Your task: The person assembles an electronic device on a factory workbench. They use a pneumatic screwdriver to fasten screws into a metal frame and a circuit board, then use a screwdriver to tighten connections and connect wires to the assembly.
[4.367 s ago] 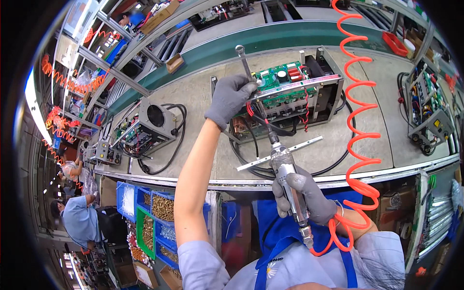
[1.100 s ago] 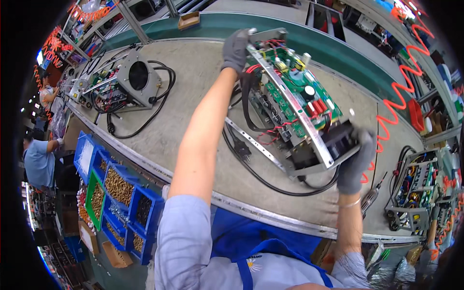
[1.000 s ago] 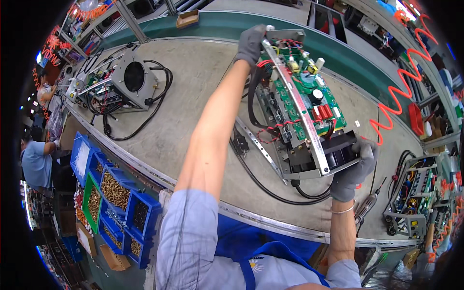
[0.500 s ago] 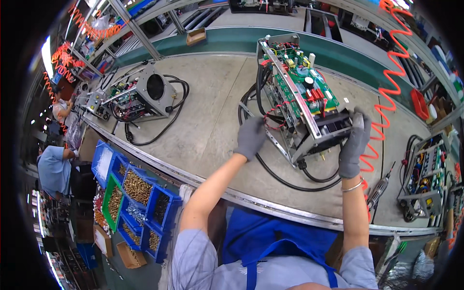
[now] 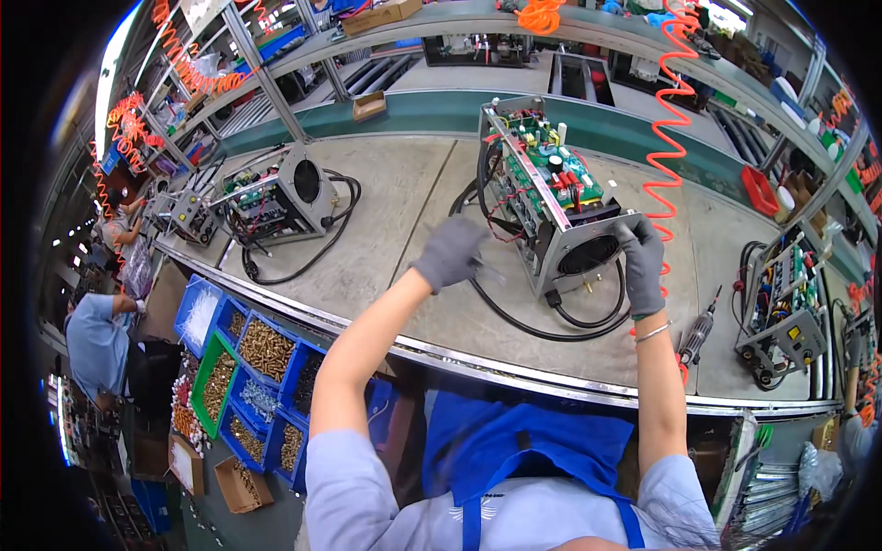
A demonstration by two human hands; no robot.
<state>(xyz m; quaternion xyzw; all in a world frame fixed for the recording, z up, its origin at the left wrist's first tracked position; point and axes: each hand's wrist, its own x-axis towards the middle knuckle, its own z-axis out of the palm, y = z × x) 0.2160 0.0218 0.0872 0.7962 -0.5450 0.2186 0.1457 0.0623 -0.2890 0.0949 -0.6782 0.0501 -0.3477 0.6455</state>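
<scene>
An open-framed electrical unit (image 5: 560, 193), with green circuit boards and a metal bar along its top, stands before me on the bench. My right hand (image 5: 642, 262), grey-gloved, grips the upper right corner of its end panel, which has a round black fan opening (image 5: 588, 254). Left of the unit is my gloved left hand (image 5: 450, 251), smeared by motion. Its fingers look closed around a thin grey metal strip (image 5: 490, 272), whose blurred end sticks out toward the unit. A black power cable (image 5: 551, 336) loops on the bench below the unit.
Similar units stand at the left (image 5: 276, 197) and right (image 5: 781, 312). A power screwdriver (image 5: 698, 332) lies on the bench, right of my right forearm. An orange coiled hose (image 5: 675, 147) hangs close by. Blue bins (image 5: 266, 354) of small fasteners sit below left. Another person (image 5: 96, 335) works far left.
My left hand has moved left, away from the unit, with the slotted metal strip that lay slanted along its side. The fan panel now stands upright at the unit's end, my right hand on its corner.
</scene>
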